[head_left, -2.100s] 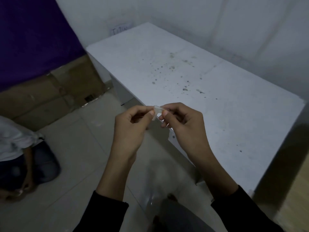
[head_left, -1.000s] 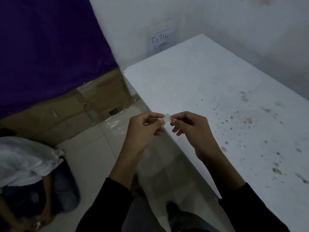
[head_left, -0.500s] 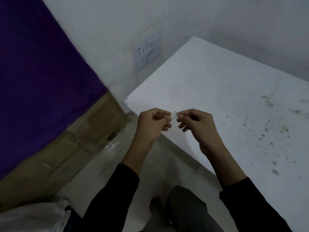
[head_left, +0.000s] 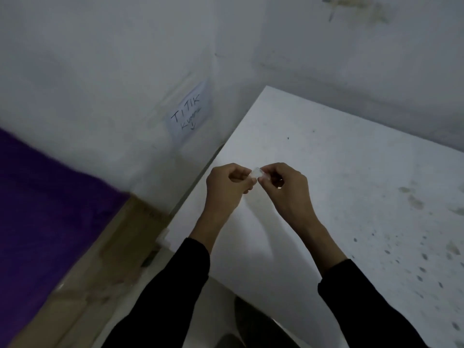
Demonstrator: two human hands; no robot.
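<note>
Clear plastic piece pinched between my left hand and right hand over table; wall note reads "TITIK".

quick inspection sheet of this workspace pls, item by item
surface: white table, dull, with dark specks and stains toward its right side
job's things: small clear piece, held up in front of the table's left part, not resting on it
clutter: nothing seen
grippers: left hand and right hand both pinch the small clear piece, one at each end; black sleeves reach to the forearms
cables: nothing seen
surroundings: white wall with a paper note handwritten TITIK; purple cloth and brown cardboard to the left
</note>
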